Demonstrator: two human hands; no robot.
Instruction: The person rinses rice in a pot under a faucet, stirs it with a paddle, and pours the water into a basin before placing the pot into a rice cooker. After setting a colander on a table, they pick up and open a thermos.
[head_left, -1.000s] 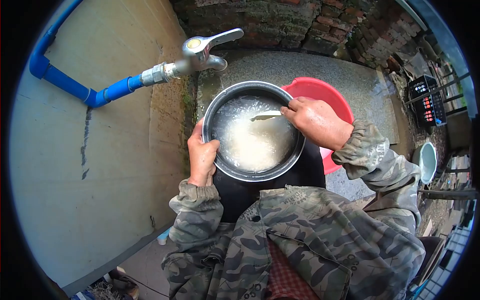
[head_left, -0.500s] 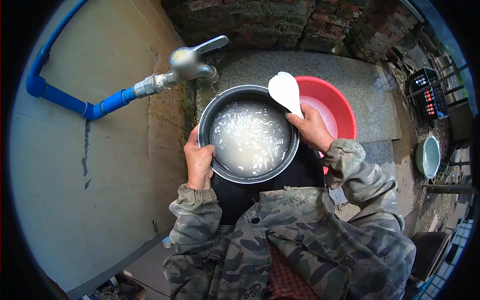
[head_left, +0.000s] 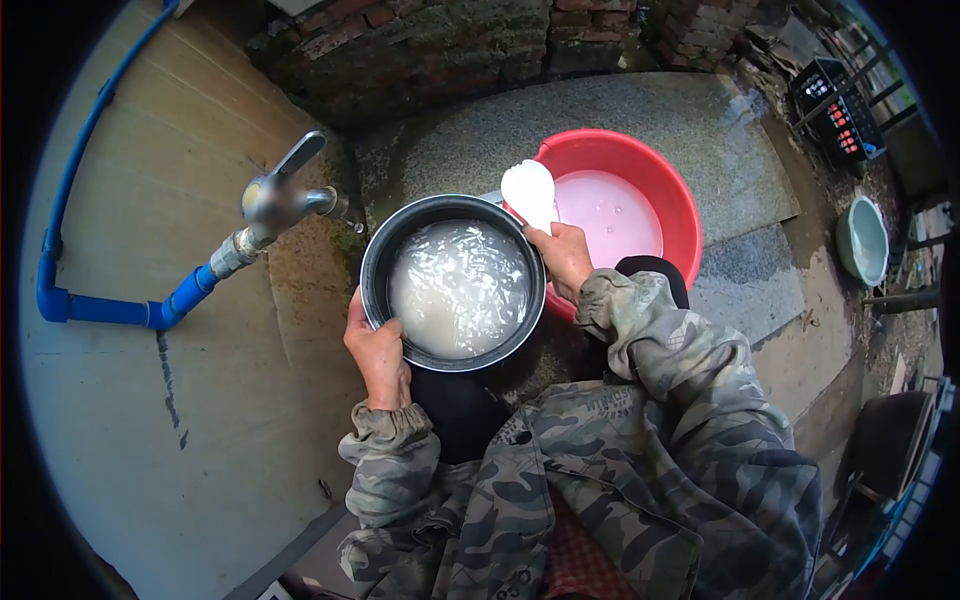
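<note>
A dark round pot [head_left: 375,300] with a silver rim holds cloudy water, and something pale lies under its surface. My left hand [head_left: 380,358] grips the pot's left side with the thumb over the rim. At the right rim, my right hand [head_left: 563,257] is closed on a white paddle-shaped scoop [head_left: 529,192], whose broad end points up and away from me. That hand also touches or nearly touches the pot. Behind it stands a red basin [head_left: 676,190] with cloudy pinkish liquid inside.
A metal tap [head_left: 275,200] on blue pipe [head_left: 110,308] juts from the left wall. Brick walling [head_left: 450,50] stands behind a stone slab [head_left: 730,150]. Farther right are a pale green basin [head_left: 862,240] and a black crate [head_left: 838,110].
The view has shifted, with the tap now farther from the pot. The pot and both hands sit farther left in view, and more of the red basin shows.
</note>
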